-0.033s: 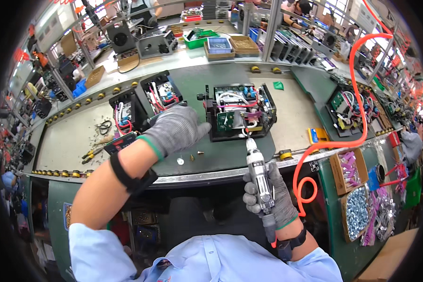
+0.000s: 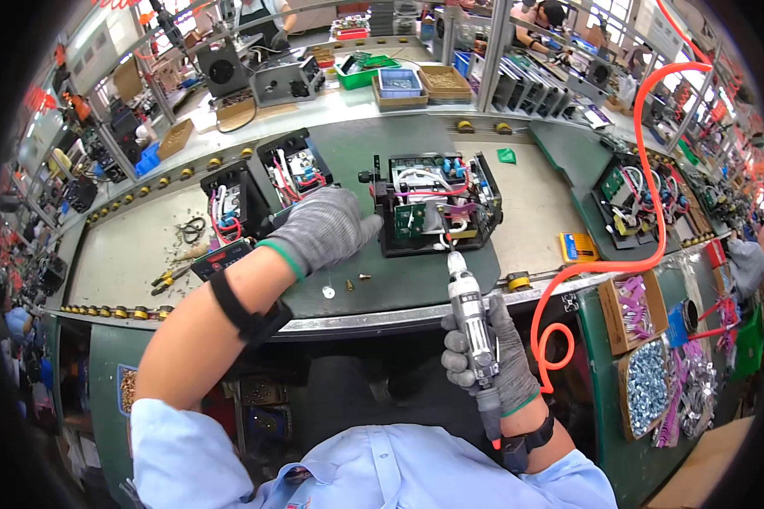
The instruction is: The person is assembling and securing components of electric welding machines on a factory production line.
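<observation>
A grey-gloved fist is my left hand [image 2: 327, 227], beside the left edge of an open electronic unit [image 2: 437, 204]. One finger or thumb reaches to the unit's black frame; the other fingers curl under, hiding anything they hold. Circuit boards, white cables and red and purple wires fill the unit. Below it, my right hand [image 2: 509, 360], gloved too, is wrapped round a silver and grey power screwdriver [image 2: 473, 327]. Its bit points up at the unit's front edge; whether it touches a screw is too small to tell. Small brass screws [image 2: 349, 284] and a white disc [image 2: 328, 293] lie nearby.
Two similar units [image 2: 295, 170] stand at left, near pliers [image 2: 171, 278]. A third unit [image 2: 637, 199] sits at right. An orange hose [image 2: 607, 266] loops beside my right arm. Parts boxes [image 2: 632, 312] and silver hardware [image 2: 648, 390] lie at right. Other people work across the bench.
</observation>
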### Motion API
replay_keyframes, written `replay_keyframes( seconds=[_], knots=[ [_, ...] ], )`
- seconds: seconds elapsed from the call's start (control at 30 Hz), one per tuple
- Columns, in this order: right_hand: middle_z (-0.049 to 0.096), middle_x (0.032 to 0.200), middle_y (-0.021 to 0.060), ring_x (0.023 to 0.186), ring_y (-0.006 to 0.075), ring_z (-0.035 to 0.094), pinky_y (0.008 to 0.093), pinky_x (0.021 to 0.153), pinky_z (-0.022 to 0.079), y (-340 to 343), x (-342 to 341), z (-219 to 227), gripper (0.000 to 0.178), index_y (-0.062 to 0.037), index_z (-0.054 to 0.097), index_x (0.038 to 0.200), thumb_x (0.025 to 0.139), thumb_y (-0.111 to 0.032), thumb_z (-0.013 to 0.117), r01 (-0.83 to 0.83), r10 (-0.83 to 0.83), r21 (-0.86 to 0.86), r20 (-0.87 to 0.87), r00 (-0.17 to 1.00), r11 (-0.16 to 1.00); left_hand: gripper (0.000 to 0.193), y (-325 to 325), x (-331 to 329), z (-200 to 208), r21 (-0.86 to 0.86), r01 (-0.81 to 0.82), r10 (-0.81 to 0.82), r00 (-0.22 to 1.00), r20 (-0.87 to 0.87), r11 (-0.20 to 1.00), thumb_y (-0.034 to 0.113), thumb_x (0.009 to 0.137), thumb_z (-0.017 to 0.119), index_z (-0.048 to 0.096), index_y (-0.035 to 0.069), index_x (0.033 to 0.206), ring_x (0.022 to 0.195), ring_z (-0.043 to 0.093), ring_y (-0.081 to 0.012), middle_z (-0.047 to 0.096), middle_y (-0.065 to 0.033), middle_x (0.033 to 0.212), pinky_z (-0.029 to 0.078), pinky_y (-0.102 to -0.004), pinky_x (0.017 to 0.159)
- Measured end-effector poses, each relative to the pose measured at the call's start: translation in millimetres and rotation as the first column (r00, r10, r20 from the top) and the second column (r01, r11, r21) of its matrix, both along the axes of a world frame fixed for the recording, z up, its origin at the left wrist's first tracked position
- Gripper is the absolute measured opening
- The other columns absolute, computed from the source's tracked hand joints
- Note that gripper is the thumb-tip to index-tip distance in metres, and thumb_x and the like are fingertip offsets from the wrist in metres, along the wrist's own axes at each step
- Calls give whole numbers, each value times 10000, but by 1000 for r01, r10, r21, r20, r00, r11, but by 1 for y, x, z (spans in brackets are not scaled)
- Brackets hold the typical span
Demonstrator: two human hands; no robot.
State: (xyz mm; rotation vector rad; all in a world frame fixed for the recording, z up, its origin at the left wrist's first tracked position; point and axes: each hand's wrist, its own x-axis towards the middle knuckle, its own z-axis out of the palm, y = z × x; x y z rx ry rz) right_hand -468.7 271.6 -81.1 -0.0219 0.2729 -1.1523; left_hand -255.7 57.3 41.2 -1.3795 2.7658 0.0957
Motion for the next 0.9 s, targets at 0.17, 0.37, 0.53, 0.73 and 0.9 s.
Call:
replay_keyframes(
  seconds=[0.17, 0.37, 0.53, 0.73, 0.9],
  knots=[
    [634, 863, 89, 765, 265, 633, 348, 526, 562, 0, -3, -8, 715, 14, 585, 1242, 1001, -658, 530, -18, 19, -50, 23, 1000, 999, 409, -28, -25, -28, 285, -65, 144, 954, -264, 956, 343, 1007, 596, 686, -51, 944, 543, 699, -185, 691, -97, 679, 582, -353, 566],
    [667, 859, 94, 679, 215, 653, 296, 518, 549, 20, -3, -5, 824, 21, 567, 1264, 945, -738, 549, -58, 45, -64, -184, 982, 996, 373, -57, -40, -41, 215, -157, 207, 949, -238, 964, 298, 920, 580, 720, -45, 957, 822, 710, -371, 714, -234, 819, 572, -459, 812],
    [669, 869, 103, 722, 249, 686, 320, 552, 590, 40, -4, -4, 845, 26, 561, 1285, 920, -736, 589, -57, 28, -40, -522, 853, 998, 347, -119, -77, -21, -117, -214, 162, 924, -345, 970, 255, 883, 597, 724, -15, 1060, 964, 712, -430, 729, -271, 940, 556, -482, 916],
    [673, 872, 128, 720, 236, 708, 309, 546, 611, 57, -23, -16, 796, 48, 527, 1279, 906, -634, 698, 11, -44, -54, -666, 744, 999, 568, -133, -53, -2, -60, -63, 18, 823, -568, 996, 369, 935, 673, 568, -2, 1353, 1130, 668, -396, 698, -250, 1193, 522, -467, 975],
    [674, 847, 136, 692, 253, 707, 326, 525, 611, 69, -38, -33, 718, 37, 540, 1259, 913, -563, 726, 25, -50, -48, -641, 766, 999, 605, -48, 43, 12, -105, -173, 150, 968, -200, 979, 450, 920, 708, 622, 19, 1337, 1043, 706, -395, 724, -266, 1068, 541, -462, 946]
  ],
)
